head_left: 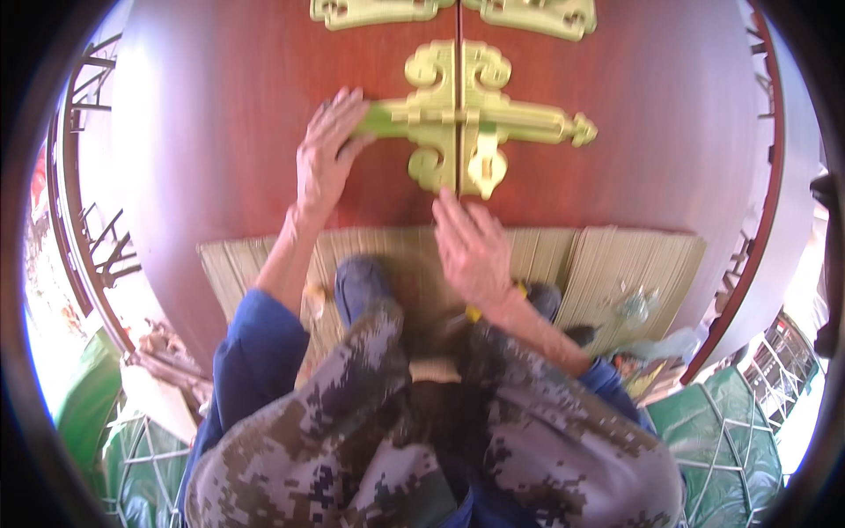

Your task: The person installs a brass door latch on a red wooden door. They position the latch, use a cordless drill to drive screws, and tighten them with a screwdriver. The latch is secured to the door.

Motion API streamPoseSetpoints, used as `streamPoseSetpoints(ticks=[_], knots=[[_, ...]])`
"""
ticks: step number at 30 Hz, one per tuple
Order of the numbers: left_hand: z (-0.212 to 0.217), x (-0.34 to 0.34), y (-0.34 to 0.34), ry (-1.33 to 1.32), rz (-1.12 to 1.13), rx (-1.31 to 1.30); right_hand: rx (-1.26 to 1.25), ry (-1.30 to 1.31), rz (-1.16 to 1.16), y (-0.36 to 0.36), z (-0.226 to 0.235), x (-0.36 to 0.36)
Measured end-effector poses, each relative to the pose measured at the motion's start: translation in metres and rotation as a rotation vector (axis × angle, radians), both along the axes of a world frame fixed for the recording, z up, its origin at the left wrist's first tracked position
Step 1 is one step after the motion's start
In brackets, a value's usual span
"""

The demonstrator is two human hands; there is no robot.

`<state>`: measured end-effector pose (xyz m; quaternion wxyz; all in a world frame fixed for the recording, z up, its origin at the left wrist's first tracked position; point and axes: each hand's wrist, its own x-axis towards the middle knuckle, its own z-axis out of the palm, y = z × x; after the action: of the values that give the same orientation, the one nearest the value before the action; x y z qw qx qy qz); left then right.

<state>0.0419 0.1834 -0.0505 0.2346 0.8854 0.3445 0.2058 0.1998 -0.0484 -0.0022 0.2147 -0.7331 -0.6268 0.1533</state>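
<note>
A gold-coloured ornate door latch (510,120) with scrolled plates spans the seam of a dark red wooden double door (264,167). Its long horizontal bar crosses both leaves, and the left end looks green. My left hand (327,154) closes round that left end, thumb below and fingers above, partly hiding it. Below the plates, my right hand (473,251) reaches up with fingers stretched, their tips by the lower edge near the seam. Nothing shows in it. A small pale gold hasp piece (487,163) hangs on the right plate, just above those fingertips.
More gold fittings (528,16) sit higher on the door. Flattened cardboard (629,277) lies at the door's foot, with crumpled clear plastic (638,304) on it. My camouflage-trousered knees (290,449) are close below my hands. Green sheeting with metal wire (717,440) stands at both sides.
</note>
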Motion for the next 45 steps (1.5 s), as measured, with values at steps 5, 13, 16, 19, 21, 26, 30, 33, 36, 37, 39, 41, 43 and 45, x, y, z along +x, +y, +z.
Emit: streamPoseSetpoints(ticks=[5,13,16,19,21,26,30,33,36,37,39,41,43,45], knots=[[0.006,-0.001,-0.002,0.037,0.016,-0.062,-0.016,-0.016,-0.032,0.005,-0.004,-0.005],[0.007,0.000,-0.002,0.040,0.022,-0.049,-0.010,-0.006,-0.026,0.007,-0.005,-0.003],[0.006,0.001,-0.002,0.035,0.019,0.004,-0.011,0.010,-0.035,0.007,-0.004,-0.003],[0.005,0.002,-0.002,0.042,0.012,0.019,-0.007,0.006,-0.030,0.007,-0.004,-0.001],[0.004,0.002,-0.002,0.036,0.013,0.025,0.001,0.017,-0.031,0.008,-0.004,-0.001],[0.002,0.002,-0.003,0.042,0.020,0.044,0.020,0.009,-0.024,0.009,-0.005,0.001],[0.002,0.001,-0.003,0.048,0.015,0.037,0.024,0.015,-0.014,0.010,-0.004,0.003],[0.002,0.001,-0.001,0.056,0.009,0.025,0.027,0.013,-0.009,0.010,-0.006,0.003],[0.001,0.002,0.000,0.048,0.004,0.042,0.036,0.007,0.000,0.010,-0.008,0.005],[0.001,0.002,0.000,0.044,0.003,0.053,0.041,0.007,0.005,0.009,-0.008,0.006],[0.002,0.001,-0.001,0.029,0.001,0.044,0.050,0.014,0.010,0.008,-0.010,0.006],[0.000,0.003,-0.001,0.014,-0.003,0.033,0.063,0.021,0.006,0.005,-0.012,0.007],[-0.001,0.003,0.000,0.009,-0.008,0.017,0.065,0.041,0.005,0.005,-0.014,0.009],[0.003,0.005,-0.002,0.029,0.011,-0.005,0.063,0.046,0.006,0.003,-0.016,0.008]])
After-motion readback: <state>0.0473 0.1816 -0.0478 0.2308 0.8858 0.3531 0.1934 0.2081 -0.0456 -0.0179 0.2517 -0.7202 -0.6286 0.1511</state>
